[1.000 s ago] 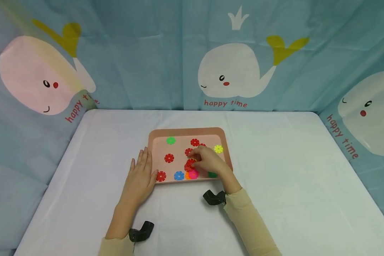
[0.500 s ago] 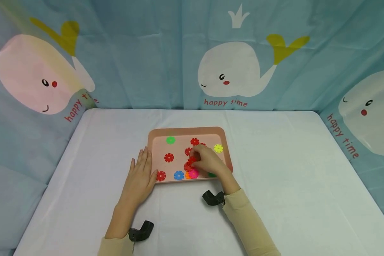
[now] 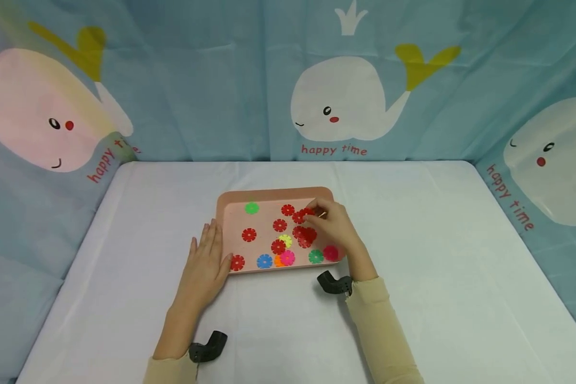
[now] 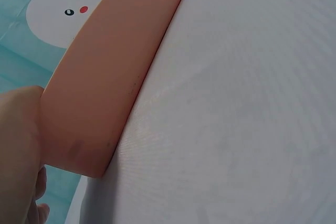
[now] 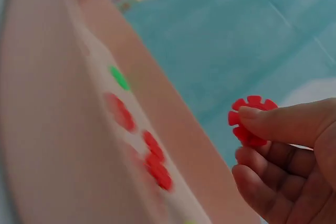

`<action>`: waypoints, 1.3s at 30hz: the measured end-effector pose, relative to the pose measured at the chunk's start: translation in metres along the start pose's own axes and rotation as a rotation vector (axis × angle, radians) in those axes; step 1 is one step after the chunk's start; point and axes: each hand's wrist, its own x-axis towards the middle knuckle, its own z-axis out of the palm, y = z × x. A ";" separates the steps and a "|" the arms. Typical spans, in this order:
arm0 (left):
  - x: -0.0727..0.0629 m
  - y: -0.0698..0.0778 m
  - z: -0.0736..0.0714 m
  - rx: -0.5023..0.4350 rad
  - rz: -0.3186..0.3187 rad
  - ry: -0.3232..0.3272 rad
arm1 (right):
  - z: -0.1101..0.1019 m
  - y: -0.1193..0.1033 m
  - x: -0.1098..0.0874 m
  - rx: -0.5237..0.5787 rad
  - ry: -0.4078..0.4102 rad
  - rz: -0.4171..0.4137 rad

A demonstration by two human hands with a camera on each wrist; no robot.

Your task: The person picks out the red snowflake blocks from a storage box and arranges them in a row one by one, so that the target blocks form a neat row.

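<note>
A pink rectangular tray (image 3: 235, 246) holds several flower-shaped notched plastic discs. My right hand (image 3: 333, 224) is over the tray's right part, pinching a red notched disc (image 5: 254, 104) between thumb and forefinger. The other fingers of that hand are curled beneath, seen in the right wrist view. Loose red discs (image 3: 280, 225) lie across the tray, with a cluster of red discs (image 3: 304, 237) just below my right hand. My left hand (image 3: 202, 274) rests against the tray's left edge with fingers straight, touching its wall (image 4: 100, 77).
A green disc (image 3: 252, 208) lies at the back left of the tray. Along its front are a blue disc (image 3: 264, 261), a pink disc (image 3: 287, 258) and a dark green disc (image 3: 316, 256). White cloth (image 3: 422, 256) covers the table; a whale-print curtain (image 3: 211, 106) hangs behind.
My right hand has moved right and slightly back with a red disc between its fingers, uncovering a yellow disc and the red cluster. My left hand stays at the tray's edge.
</note>
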 end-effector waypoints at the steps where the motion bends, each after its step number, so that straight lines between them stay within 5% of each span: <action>1: 0.000 0.000 0.000 -0.003 -0.001 0.000 | -0.005 0.003 0.000 0.008 0.033 0.013; 15: 0.000 0.000 0.001 -0.028 -0.004 0.000 | -0.048 0.049 -0.009 0.274 0.350 0.150; 26: 0.000 -0.001 0.001 -0.032 0.000 0.008 | -0.053 0.076 -0.010 0.234 0.337 0.301; 39: 0.001 -0.002 0.002 -0.036 0.007 0.012 | -0.049 0.075 -0.010 0.104 0.357 0.405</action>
